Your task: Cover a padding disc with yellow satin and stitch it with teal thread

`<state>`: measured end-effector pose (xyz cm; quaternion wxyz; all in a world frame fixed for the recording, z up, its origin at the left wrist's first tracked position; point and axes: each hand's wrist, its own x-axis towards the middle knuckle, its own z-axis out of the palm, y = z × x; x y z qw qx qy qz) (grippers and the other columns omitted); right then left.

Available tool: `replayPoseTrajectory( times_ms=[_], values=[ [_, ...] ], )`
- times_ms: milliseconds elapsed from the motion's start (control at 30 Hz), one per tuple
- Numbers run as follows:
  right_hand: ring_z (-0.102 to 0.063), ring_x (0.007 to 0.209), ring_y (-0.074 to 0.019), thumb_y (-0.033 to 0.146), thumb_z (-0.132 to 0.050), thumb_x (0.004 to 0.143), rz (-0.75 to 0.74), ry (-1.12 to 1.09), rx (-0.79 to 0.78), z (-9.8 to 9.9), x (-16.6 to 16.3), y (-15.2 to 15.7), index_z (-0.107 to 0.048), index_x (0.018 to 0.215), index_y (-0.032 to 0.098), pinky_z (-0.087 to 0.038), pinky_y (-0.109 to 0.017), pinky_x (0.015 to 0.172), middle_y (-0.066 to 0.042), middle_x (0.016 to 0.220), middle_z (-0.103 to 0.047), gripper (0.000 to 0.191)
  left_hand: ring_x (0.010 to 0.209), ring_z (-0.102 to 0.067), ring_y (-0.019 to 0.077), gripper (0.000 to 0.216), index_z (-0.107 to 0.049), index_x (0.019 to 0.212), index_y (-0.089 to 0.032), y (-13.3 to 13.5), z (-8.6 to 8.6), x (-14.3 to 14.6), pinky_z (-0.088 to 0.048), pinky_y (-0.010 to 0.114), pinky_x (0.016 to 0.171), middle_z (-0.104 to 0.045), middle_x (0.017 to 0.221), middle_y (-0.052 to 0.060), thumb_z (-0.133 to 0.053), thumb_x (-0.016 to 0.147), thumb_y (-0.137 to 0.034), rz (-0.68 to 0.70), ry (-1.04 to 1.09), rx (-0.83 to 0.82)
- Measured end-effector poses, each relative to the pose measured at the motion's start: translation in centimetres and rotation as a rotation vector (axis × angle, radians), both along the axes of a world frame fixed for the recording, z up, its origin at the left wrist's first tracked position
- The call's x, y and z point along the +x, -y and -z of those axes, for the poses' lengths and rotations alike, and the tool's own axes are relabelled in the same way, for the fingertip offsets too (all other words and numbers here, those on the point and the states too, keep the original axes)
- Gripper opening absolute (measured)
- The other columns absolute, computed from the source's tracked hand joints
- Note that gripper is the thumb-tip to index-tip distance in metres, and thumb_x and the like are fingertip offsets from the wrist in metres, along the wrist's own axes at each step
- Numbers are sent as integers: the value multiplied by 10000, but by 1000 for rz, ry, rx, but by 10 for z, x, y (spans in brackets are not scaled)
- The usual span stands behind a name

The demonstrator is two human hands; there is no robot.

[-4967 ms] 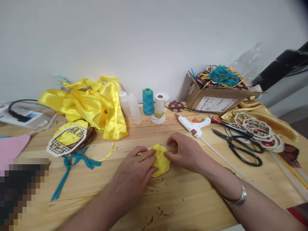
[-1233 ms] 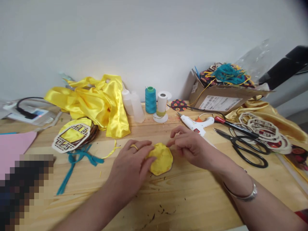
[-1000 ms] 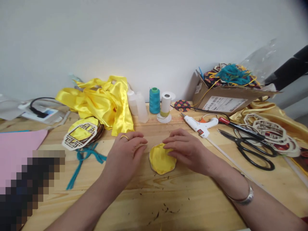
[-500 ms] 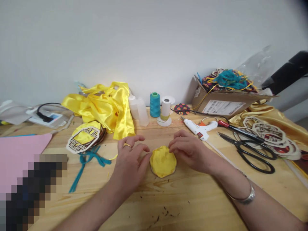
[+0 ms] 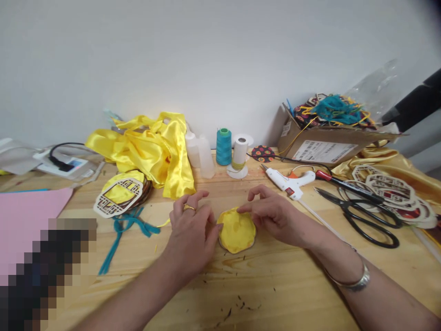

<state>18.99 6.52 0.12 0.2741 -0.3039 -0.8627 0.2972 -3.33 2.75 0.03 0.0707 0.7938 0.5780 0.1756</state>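
Observation:
A small round piece covered in yellow satin (image 5: 237, 231) lies flat on the wooden table (image 5: 275, 294). My left hand (image 5: 191, 232), with a gold ring, rests at its left edge, fingertips pressed on the rim. My right hand (image 5: 275, 216), a silver bangle on the wrist, pinches the piece's upper right edge with curled fingers. Both hands hold the piece down between them.
Behind lie a heap of yellow satin (image 5: 151, 147), a fretwork cutout (image 5: 119, 198), teal ribbon (image 5: 120, 234), two squeeze bottles (image 5: 200, 154), a teal spool (image 5: 223, 146), a white spool (image 5: 239, 156), a glue gun (image 5: 287, 181), scissors (image 5: 365, 216), a cardboard box (image 5: 324, 142) and pink paper (image 5: 24, 216).
Both hands have shifted round the yellow piece's rim, the left back onto its left edge, the right to the upper right edge. The piece has stayed flat on the table.

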Motion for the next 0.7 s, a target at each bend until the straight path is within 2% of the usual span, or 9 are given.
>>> replayPoseTrajectory(
  times_ms=[233, 333, 433, 533, 633, 700],
  values=[
    [-482, 976, -200, -102, -421, 660, 9, 52, 1, 1, -1, 0, -633, 691, 171, -458, -306, 758, -22, 667, -586, 348, 1161, -355, 380, 126, -519, 676, -194, -1, -3, 0, -355, 581, 875, -500, 1253, 169, -512, 801, -207, -17, -12, -48],
    [-487, 967, -199, -99, -420, 671, 6, 60, -1, 1, -1, 0, -657, 754, 171, -462, -310, 749, -24, 667, -583, 369, 1149, -376, 371, 113, -521, 687, -194, -1, -2, -1, -364, 580, 860, -506, 1254, 166, -507, 799, -184, -19, 0, -36],
    [-476, 984, -200, -106, -428, 663, 4, 30, 7, 0, 0, 0, -647, 752, 167, -468, -315, 767, -34, 744, -632, 362, 1139, -394, 358, 58, -563, 788, -188, -2, -1, -3, -367, 571, 861, -502, 1258, 163, -521, 781, -147, -10, 43, 24],
    [-463, 991, -195, -127, -429, 635, -23, -18, 48, -2, 0, 1, -629, 699, 174, -461, -331, 815, -30, 919, -680, 367, 1100, -442, 319, 128, -609, 835, -200, -2, -2, -4, -356, 545, 889, -564, 1182, 120, -520, 791, -119, 83, 117, 75],
    [-479, 950, -182, -126, -434, 633, -115, -14, 104, -4, -3, 4, -663, 772, 187, -449, -341, 833, -28, 938, -667, 412, 1003, -498, 260, 183, -645, 823, -224, -1, -2, -4, -349, 498, 905, -664, 964, 44, -496, 834, -118, 225, 162, 43],
    [-495, 921, -174, -105, -449, 655, -155, 37, 110, -6, -5, 6, -680, 851, 186, -448, -332, 814, -46, 943, -633, 420, 979, -493, 247, 201, -663, 825, -232, 0, -3, -3, -358, 474, 885, -685, 906, 21, -494, 850, -127, 276, 167, 4]
  ],
)
